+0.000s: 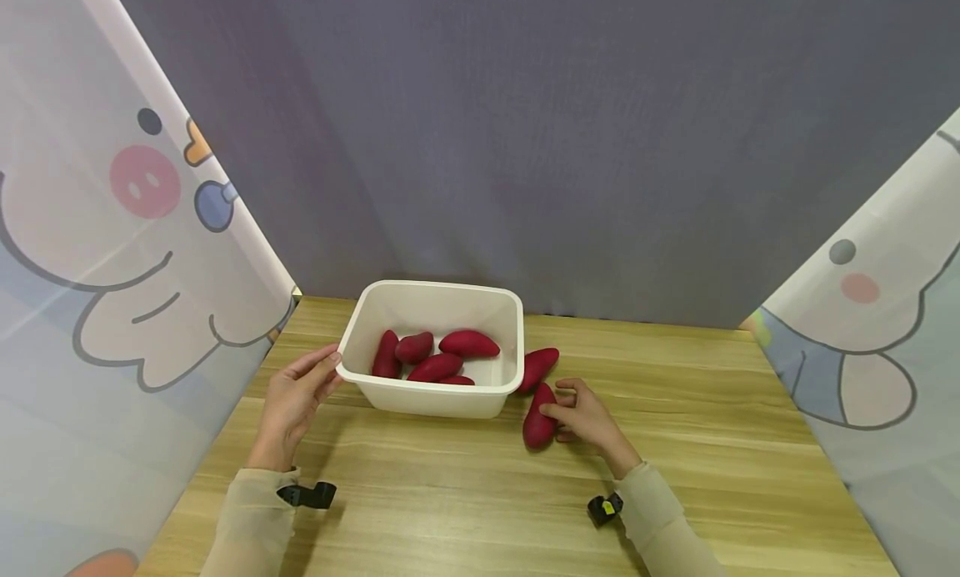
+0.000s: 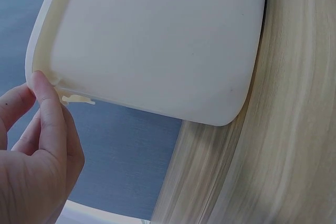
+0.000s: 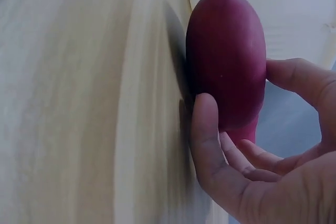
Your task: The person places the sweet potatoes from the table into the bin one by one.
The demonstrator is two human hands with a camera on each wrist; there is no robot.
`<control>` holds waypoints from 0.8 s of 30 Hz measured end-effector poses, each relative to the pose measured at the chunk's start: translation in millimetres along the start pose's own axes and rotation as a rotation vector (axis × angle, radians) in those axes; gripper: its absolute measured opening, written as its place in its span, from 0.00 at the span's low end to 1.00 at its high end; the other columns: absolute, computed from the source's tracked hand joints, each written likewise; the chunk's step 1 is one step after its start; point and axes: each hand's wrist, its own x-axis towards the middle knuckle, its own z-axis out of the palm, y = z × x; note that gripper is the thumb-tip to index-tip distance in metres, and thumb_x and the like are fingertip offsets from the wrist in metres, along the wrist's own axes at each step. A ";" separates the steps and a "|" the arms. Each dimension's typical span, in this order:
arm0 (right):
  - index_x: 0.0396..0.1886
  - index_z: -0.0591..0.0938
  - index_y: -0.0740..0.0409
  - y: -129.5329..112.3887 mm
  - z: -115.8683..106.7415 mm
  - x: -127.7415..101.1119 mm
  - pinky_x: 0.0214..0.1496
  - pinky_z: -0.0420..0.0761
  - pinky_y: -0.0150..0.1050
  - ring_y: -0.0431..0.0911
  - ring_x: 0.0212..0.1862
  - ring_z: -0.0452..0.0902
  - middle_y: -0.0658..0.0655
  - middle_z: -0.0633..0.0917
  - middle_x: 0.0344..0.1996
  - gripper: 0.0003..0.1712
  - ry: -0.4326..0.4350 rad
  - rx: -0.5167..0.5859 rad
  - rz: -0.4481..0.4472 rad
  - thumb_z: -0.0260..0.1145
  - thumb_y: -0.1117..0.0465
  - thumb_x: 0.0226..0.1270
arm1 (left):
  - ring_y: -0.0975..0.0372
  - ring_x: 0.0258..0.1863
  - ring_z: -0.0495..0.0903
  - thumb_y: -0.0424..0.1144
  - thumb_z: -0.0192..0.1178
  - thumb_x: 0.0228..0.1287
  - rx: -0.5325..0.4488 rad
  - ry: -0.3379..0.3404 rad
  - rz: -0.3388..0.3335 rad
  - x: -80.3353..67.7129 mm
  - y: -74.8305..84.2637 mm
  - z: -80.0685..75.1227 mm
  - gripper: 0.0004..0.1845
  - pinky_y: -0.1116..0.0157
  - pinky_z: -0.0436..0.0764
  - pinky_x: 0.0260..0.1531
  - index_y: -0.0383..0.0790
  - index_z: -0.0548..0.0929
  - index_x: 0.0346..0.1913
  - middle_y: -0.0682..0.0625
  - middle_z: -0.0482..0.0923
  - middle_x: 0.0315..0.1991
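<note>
A white plastic bin [image 1: 435,400] stands at the back of the table with several red-skinned sweet potatoes [image 1: 468,343] lying inside it. My left hand [image 1: 294,400] pinches the bin's rim at its left front corner, thumb and fingertips meeting there in the left wrist view. Right of the bin, my right hand [image 1: 588,417] holds a sweet potato [image 3: 226,56] between thumb and fingers, close over the table. Just behind it another sweet potato [image 1: 542,365] lies beside the bin's right wall, partly hidden by the bin's corner.
The wood-grain table [image 1: 450,494] runs back to a grey curtain [image 1: 585,160]. Cartoon-printed sheets [image 1: 247,293] border it on the left and right. A black wrist strap [image 1: 307,495] is on the left wrist, and a small black device [image 1: 604,509] sits at the right one.
</note>
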 end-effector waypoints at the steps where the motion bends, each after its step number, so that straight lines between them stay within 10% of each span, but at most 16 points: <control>1: 0.67 0.66 0.70 -0.3 -0.1 -0.4 0.29 0.89 0.47 0.51 0.36 0.84 0.72 0.78 0.52 0.38 0.001 0.009 0.003 0.73 0.64 0.63 | 0.64 0.34 0.85 0.31 0.69 0.64 0.002 -0.001 0.001 -0.3 0.3 0.2 0.10 0.69 0.86 0.44 0.38 0.90 0.48 0.49 0.85 0.42; 14: 0.71 0.60 0.70 -9.0 -18.1 -2.8 0.38 0.90 0.50 0.49 0.37 0.83 0.69 0.80 0.52 0.39 -0.046 0.198 -0.025 0.68 0.67 0.64 | 0.63 0.34 0.85 0.31 0.69 0.64 0.003 0.006 0.004 -2.1 0.5 1.0 0.10 0.69 0.86 0.43 0.38 0.90 0.48 0.46 0.85 0.43; 24: 0.73 0.56 0.69 -80.9 -48.6 5.8 0.47 0.88 0.55 0.49 0.44 0.82 0.75 0.72 0.59 0.40 -0.077 0.232 -0.193 0.65 0.70 0.67 | 0.63 0.34 0.85 0.31 0.69 0.63 -0.003 0.010 0.005 -2.3 0.3 1.2 0.12 0.70 0.87 0.41 0.36 0.89 0.49 0.47 0.85 0.42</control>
